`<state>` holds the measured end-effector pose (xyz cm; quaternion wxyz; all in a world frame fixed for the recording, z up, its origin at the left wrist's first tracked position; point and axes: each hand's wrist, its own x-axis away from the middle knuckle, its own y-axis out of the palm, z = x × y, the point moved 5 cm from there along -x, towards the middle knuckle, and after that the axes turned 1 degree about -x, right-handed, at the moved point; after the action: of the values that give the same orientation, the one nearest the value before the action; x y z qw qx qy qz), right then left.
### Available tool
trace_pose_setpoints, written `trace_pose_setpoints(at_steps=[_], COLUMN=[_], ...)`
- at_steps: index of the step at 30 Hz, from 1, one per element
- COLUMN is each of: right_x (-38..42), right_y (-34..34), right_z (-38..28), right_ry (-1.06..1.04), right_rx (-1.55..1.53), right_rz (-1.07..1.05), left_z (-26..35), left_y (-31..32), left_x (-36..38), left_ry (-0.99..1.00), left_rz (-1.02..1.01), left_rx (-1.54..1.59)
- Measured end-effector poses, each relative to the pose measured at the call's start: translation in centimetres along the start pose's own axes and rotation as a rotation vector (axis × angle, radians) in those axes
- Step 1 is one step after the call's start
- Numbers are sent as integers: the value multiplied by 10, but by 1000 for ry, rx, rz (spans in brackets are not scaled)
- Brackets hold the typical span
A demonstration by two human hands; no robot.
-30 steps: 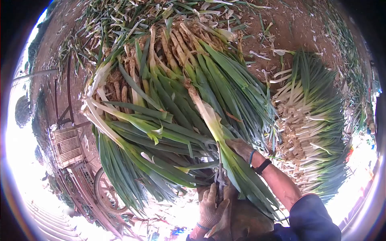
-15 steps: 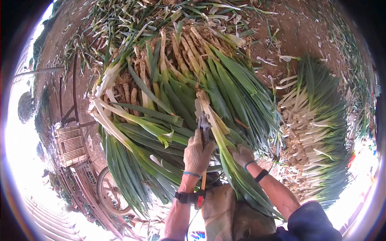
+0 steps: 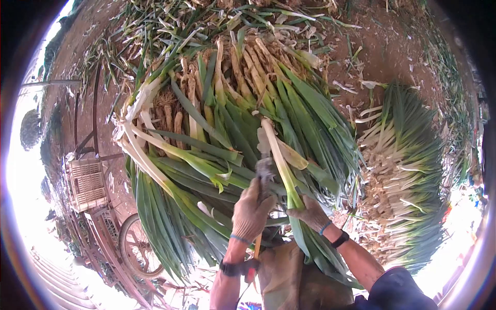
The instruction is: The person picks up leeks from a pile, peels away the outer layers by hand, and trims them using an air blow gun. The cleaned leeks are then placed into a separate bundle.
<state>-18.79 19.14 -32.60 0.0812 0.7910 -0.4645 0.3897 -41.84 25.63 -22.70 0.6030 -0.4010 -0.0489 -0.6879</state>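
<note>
My left hand point(image 3: 248, 211), in a knitted glove, is closed around a grey metal tool point(image 3: 266, 169) with a yellow hose-like strip running down below the wrist. The tool's tip lies close beside the white stem of a leek point(image 3: 279, 156), and a pale, blurred flap is next to it. My right hand point(image 3: 310, 213), also gloved, grips this leek where the white turns green; its leaves hang down over my lap. A loosened outer leaf point(image 3: 290, 155) sticks out to the right of the stem. Beneath both hands lies a large heap of unpeeled leeks point(image 3: 240, 116) with brown roots.
On the right, a long row of leeks point(image 3: 408, 170) with white stems lies on the ground. Leaf scraps point(image 3: 170, 31) litter the soil at the top. At left stand a cart with a spoked wheel point(image 3: 140, 245) and a slatted crate point(image 3: 88, 185).
The leek's stem now shows cleaner white, and its outer leaf has come away to the right. My left hand and the tool have shifted slightly down; the right hand moved slightly down too.
</note>
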Motion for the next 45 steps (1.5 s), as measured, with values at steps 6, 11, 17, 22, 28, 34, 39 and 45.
trace_pose_setpoints(at_steps=[6,11,17,22,28,34,39,45], right_x=[16,-5,-72,-221,-327,-204,-52,46], right_y=[-10,93,92,-113,-198,-169,-107,-54], right_z=[-178,-287,-284,-158,-37,-88,-69,-43], right_ry=[-196,-507,-800,-276,33,-191,-115,11], right_rx=[-426,-285,83,536,871,647,624,681], right_rz=[-271,-408,141,757,374,383,403,283], left_z=[-18,-39,-40,-15,-8,21,31,33], left_y=[-55,-151,-147,-96,-34,-24,-14,41], left_x=[100,177,155,103,74,60,52,82], left_ry=[-101,-192,-62,175,103,53,3,-14], left_rz=[-158,747,838,604,259,201,149,-99], left_rx=[195,468,266,130,29,-77,-103,-119])
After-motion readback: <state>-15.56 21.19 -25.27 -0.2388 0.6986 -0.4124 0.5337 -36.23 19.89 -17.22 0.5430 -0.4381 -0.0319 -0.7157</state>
